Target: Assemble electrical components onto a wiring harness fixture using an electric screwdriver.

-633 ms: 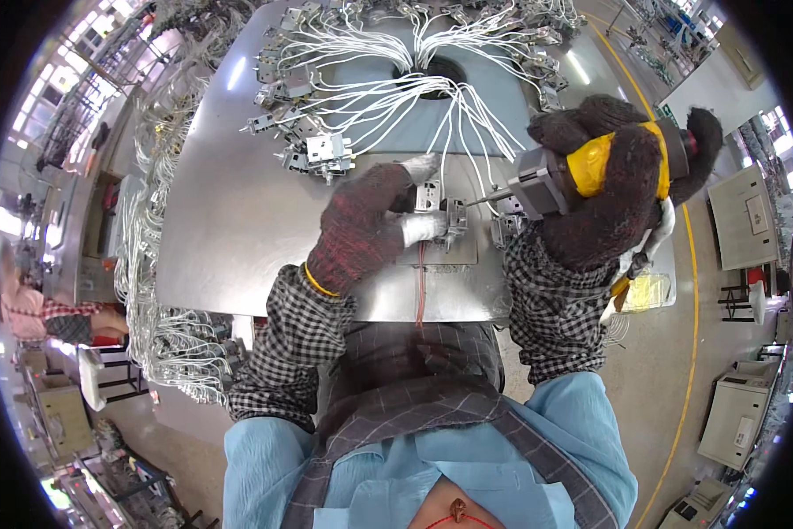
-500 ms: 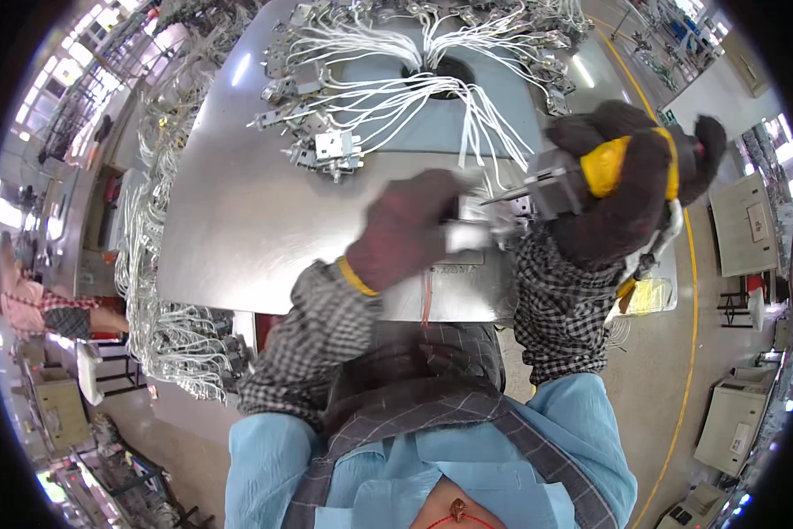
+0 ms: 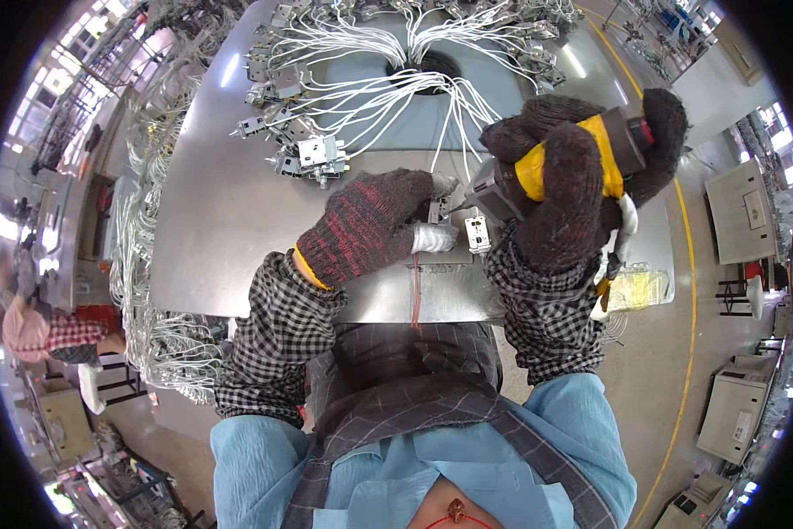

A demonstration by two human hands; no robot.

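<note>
Our left hand (image 3: 365, 225) pinches a block (image 3: 439, 211) between finger and thumb; our right hand (image 3: 568, 189) wraps the driver (image 3: 530, 174); just right of the block, another unit (image 3: 476, 234) now lies, apparently set aside.

your view brightly lit, windows (image 3: 37, 93) glowing at far left, 1 white glare streak (image 3: 230, 70) on your metal table (image 3: 207, 238), edges fisheye-bent, corners black
</note>
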